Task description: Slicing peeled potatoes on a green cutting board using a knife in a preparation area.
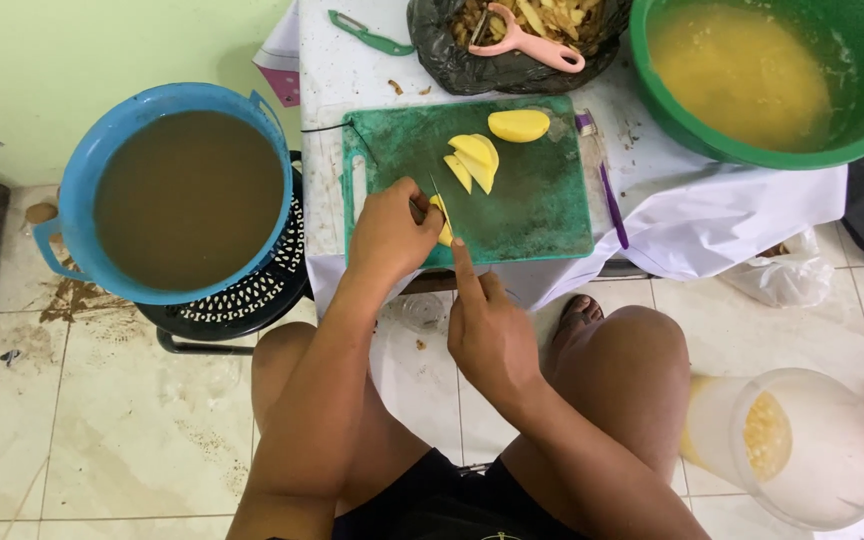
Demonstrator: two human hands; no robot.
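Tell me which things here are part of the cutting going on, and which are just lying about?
In use: left hand, right hand, knife, potato piece, green cutting board, cut slices.

Lying about: pink peeler, green peeler, purple-handled tool, blue bucket, clear plastic jug.

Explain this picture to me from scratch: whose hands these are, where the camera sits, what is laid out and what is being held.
There is one picture, taken by a camera worn on a seated person's head, looking down past their knees. No machine is involved, just two bare hands. The left hand pins a potato piece on the green cutting board. The right hand holds a knife, forefinger along it, blade at that piece. Cut slices and a peeled half potato lie further up the board. Around it: a blue tub of brown water, a green basin of yellowish water, a black bag of peelings with a pink peeler on it.
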